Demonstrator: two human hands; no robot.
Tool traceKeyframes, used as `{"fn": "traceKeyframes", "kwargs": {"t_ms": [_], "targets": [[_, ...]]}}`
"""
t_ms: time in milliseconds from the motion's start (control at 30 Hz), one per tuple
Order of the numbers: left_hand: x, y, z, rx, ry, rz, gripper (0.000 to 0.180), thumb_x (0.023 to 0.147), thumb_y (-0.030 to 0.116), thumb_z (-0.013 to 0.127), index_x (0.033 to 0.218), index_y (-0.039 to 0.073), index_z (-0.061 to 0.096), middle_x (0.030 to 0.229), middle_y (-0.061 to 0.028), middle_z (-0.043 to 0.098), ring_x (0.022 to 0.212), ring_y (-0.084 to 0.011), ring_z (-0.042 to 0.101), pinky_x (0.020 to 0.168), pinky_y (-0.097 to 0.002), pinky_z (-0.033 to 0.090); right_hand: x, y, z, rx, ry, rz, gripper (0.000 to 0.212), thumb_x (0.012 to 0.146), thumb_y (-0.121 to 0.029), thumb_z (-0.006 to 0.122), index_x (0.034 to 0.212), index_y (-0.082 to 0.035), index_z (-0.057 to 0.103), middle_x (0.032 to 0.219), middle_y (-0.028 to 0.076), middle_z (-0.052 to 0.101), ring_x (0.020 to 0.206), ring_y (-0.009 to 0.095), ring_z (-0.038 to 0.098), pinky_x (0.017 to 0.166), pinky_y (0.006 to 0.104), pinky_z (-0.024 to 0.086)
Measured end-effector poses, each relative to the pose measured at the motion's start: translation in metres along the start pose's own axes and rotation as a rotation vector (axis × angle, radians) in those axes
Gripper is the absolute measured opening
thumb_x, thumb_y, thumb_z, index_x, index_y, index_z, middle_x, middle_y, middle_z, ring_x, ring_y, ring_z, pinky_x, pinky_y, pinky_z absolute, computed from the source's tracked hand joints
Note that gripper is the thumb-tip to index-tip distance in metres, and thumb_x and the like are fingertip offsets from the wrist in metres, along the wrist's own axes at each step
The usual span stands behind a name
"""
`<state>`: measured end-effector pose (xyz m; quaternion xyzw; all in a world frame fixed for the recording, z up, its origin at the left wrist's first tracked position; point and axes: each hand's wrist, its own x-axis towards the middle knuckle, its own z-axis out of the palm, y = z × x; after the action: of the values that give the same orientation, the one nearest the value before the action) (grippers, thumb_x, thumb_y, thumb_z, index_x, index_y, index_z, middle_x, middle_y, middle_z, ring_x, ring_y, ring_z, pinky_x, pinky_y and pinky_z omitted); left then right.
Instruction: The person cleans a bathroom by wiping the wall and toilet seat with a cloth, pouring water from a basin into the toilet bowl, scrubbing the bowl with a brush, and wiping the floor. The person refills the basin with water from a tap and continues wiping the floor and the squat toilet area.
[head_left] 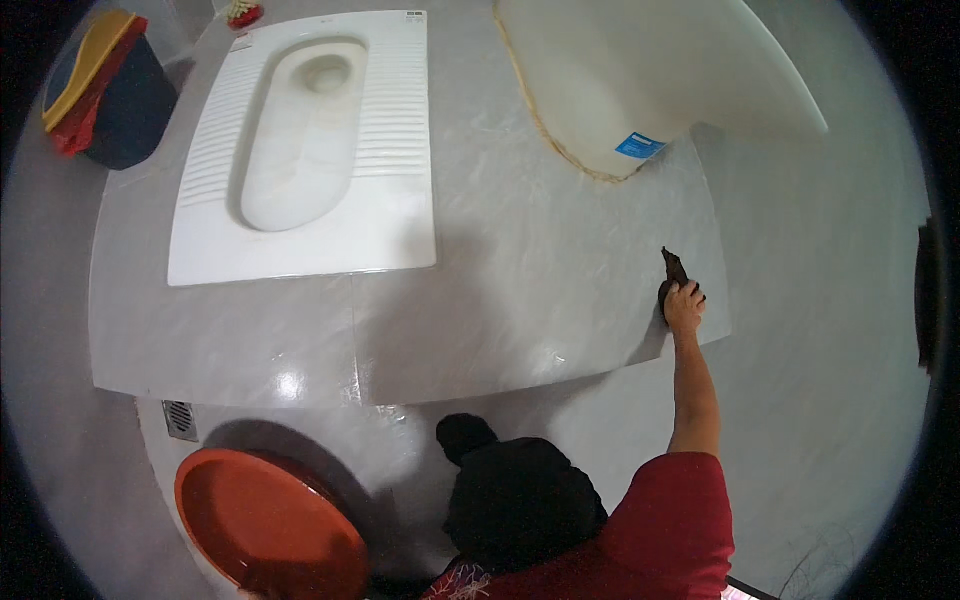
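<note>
My right hand (685, 307) is closed around a dark cloth (674, 266) and presses it down on the right end of the raised grey floor (560, 300). Part of the cloth sticks out past my fingers toward the far side. A white ceramic pedestal (600, 90) with a blue sticker stands beyond the hand, slightly to the left. I cannot make out my left hand in the picture.
A white squat toilet (300, 255) is set into the raised floor at the far left. Beside it stands a dark bin (135, 110) with a red liner and a yellow lid. An orange-red basin (270, 510) sits low on the near left, by a floor drain (180, 420).
</note>
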<state>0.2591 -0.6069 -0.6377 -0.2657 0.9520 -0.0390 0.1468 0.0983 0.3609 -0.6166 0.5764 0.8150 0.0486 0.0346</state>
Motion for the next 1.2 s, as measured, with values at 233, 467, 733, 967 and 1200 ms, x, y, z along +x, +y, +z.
{"fn": "traceKeyframes", "kwargs": {"t_ms": [233,467,733,967,1200], "targets": [[0.006,0.035,-0.032,-0.275,-0.143,-0.137,0.050,0.077,0.025,0.055,0.121,0.006,0.040,0.112,-0.0165,0.050,0.094,-0.0306,0.052,0.077,-0.0405,0.043,-0.077,-0.170,-0.025,0.061,0.056,-0.227,0.049,0.083,-0.046,0.036,0.130,-0.033,0.028,0.135,0.019,0.020,0.120,0.048,0.018,0.087,0.0651,0.021],[0.004,0.040,-0.034,-0.538,0.174,-0.332,0.046,0.077,0.017,0.059,0.110,0.005,0.029,0.100,-0.0265,0.053,0.093,-0.0442,0.051,0.076,-0.0462,0.042,-0.258,-0.256,-0.033,0.046,0.325,-1.140,0.045,0.085,-0.025,0.046,0.128,-0.021,0.036,0.131,0.012,0.030,0.115,0.037,0.031,0.088,0.0527,0.029],[-0.004,0.036,-0.022,-0.979,0.226,-0.407,0.033,0.087,0.031,0.047,0.107,0.006,0.037,0.090,-0.0215,0.059,0.085,-0.0384,0.057,0.072,-0.0417,0.044,-0.471,-0.322,-0.095,0.333,-0.580,-2.095,0.026,0.080,-0.014,0.047,0.105,-0.010,0.054,0.095,0.017,0.050,0.088,0.033,0.048,0.076,0.0394,0.042],[-0.011,0.062,-0.019,-1.037,0.285,-0.518,0.033,0.090,0.033,0.040,0.103,0.003,0.041,0.081,-0.0197,0.056,0.073,-0.0290,0.054,0.067,-0.0386,0.042,-0.527,-0.337,-0.050,0.180,-1.242,-1.444,0.053,0.075,-0.036,0.063,0.110,0.000,0.047,0.096,0.019,0.059,0.091,0.030,0.056,0.080,0.0394,0.044],[-0.005,0.060,-0.030,-0.907,0.211,-0.628,0.031,0.091,0.032,0.039,0.085,0.002,0.037,0.066,-0.0170,0.049,0.060,-0.0234,0.047,0.056,-0.0370,0.039,-0.548,-0.324,-0.028,0.303,-1.130,-1.369,0.048,0.070,-0.024,0.065,0.108,0.001,0.048,0.094,0.021,0.058,0.084,0.035,0.058,0.077,0.0413,0.045]]}}
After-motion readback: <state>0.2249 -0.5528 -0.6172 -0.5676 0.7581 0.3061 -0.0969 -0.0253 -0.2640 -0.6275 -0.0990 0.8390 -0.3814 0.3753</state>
